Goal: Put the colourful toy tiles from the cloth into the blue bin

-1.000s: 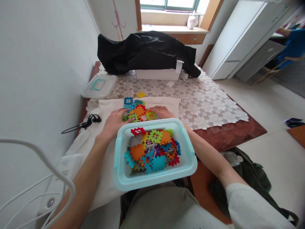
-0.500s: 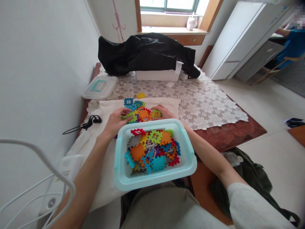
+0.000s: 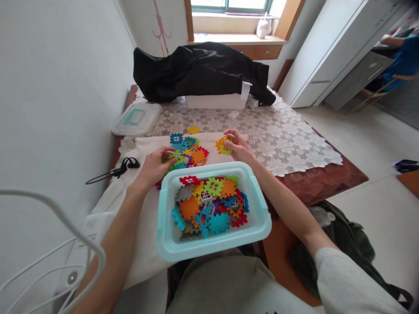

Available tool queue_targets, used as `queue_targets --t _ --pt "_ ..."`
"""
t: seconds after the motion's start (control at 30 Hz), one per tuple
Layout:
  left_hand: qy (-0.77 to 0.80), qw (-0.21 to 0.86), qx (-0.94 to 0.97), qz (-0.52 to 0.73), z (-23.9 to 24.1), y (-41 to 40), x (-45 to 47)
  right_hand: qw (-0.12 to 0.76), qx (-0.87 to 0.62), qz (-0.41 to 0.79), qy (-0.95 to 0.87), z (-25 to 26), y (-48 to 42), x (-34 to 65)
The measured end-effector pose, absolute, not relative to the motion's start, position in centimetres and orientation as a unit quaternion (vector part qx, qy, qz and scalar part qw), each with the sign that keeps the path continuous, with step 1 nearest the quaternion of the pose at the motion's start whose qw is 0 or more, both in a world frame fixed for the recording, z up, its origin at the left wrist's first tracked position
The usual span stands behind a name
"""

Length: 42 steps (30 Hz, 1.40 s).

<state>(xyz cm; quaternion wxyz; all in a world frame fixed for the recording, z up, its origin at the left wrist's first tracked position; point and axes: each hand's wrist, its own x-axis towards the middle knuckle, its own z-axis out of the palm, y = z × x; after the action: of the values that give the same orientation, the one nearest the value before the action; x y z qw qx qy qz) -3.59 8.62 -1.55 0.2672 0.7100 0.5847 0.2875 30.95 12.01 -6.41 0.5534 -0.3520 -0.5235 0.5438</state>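
My right hand (image 3: 238, 146) is raised above the white cloth, its fingers closed on orange and green interlocking building tiles (image 3: 222, 146). To the left, my left hand (image 3: 156, 165) has curled fingers gripping a green building tile (image 3: 176, 159) at the side of a loose pile. Orange, red, purple and blue tiles make up that pile; one orange tile (image 3: 198, 156) lies on top. A blue window tile (image 3: 176, 138) and a yellow tile (image 3: 193, 130) lie farther back. Close to my body stands a light-blue plastic tub (image 3: 214, 250) with many mixed tiles inside, including a turquoise one (image 3: 218, 223).
A clear lid (image 3: 137, 120) lies at the back left, and black earphones (image 3: 126, 165) rest by the wall. Black fabric (image 3: 203, 69) covers a white box across the table. White cables (image 3: 55, 203) hang at lower left. A person in blue (image 3: 404, 61) is far right.
My right hand has moved right and away from the pile, lifting orange and green tiles clear of it. My left hand has stayed by the pile, its fingers shifting slightly.
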Motion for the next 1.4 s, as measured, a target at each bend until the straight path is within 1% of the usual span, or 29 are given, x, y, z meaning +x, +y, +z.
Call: queue_targets --t 0.1,0.2,0.27,0.4,0.47,0.5,0.57,0.67,0.73,0.8,0.87,0.9,0.97,1.03,1.07,1.13,1.23,1.33,1.4 --pt "0.581 0.262 0.718 0.28 -1.5 8.7 -3.9 0.556 -0.279 0.617 -0.483 -4.2 11.1 32.1" --pt "0.575 0.281 0.72 0.27 -1.4 8.9 -4.9 0.527 -0.213 0.634 -0.524 -2.3 9.9 33.2" --pt "0.574 0.301 0.718 0.255 -1.4 9.1 -5.7 0.474 -0.167 0.639 -0.582 -1.4 9.5 33.7" --pt "0.57 0.324 0.72 0.226 -1.1 9.3 -6.8 0.311 -0.074 0.626 -0.711 -0.1 9.1 34.3" --pt "0.581 0.311 0.719 0.222 -0.9 9.3 -6.9 0.27 -0.075 0.609 -0.743 0.3 8.9 34.3" --pt "0.588 0.3 0.716 0.225 -0.8 9.2 -6.8 0.273 -0.089 0.605 -0.742 0.2 8.9 34.2" --pt "0.599 0.279 0.707 0.251 -0.5 9.2 -6.5 0.32 -0.131 0.614 -0.71 -0.3 9.0 33.9" --pt "0.603 0.265 0.663 0.355 0.0 9.1 -5.7 0.406 -0.178 0.631 -0.636 -2.2 9.6 33.0" --pt "0.584 0.29 0.611 0.449 0.4 8.9 -5.2 0.442 -0.199 0.639 -0.597 -3.8 10.2 32.4" --pt "0.534 0.339 0.557 0.538 0.8 8.5 -4.6 0.458 -0.22 0.647 -0.569 -5.4 10.9 31.6" --pt "0.463 0.401 0.534 0.583 1.3 7.9 -4.0 0.464 -0.242 0.656 -0.544 -6.8 11.4 30.8" --pt "0.428 0.435 0.545 0.574 1.5 7.6 -3.8 0.465 -0.251 0.661 -0.532 -7.3 11.5 30.5" --pt "0.372 0.497 0.607 0.495 1.8 7.0 -3.4 0.468 -0.263 0.669 -0.514 -7.9 11.6 29.9" --pt "0.347 0.516 0.667 0.41 1.9 6.6 -3.2 0.462 -0.265 0.672 -0.515 -8.1 11.4 29.6" --pt "0.346 0.511 0.683 0.391 1.9 6.5 -3.2 0.457 -0.266 0.67 -0.521 -8.0 11.2 29.6" --pt "0.363 0.489 0.688 0.395 1.9 6.5 -3.4 0.445 -0.276 0.659 -0.541 -7.8 10.9 29.7" --pt "0.445 0.446 0.664 0.403 2.0 6.8 -3.9 0.423 -0.294 0.64 -0.57 -7.6 10.6 29.8" --pt "0.533 0.387 0.676 0.331 2.0 7.2 -4.4 0.424 -0.312 0.602 -0.6 -7.9 10.6 29.7" --pt "0.556 0.324 0.717 0.269 1.7 7.4 -4.7 0.44 -0.35 0.54 -0.626 -8.2 10.6 29.5"
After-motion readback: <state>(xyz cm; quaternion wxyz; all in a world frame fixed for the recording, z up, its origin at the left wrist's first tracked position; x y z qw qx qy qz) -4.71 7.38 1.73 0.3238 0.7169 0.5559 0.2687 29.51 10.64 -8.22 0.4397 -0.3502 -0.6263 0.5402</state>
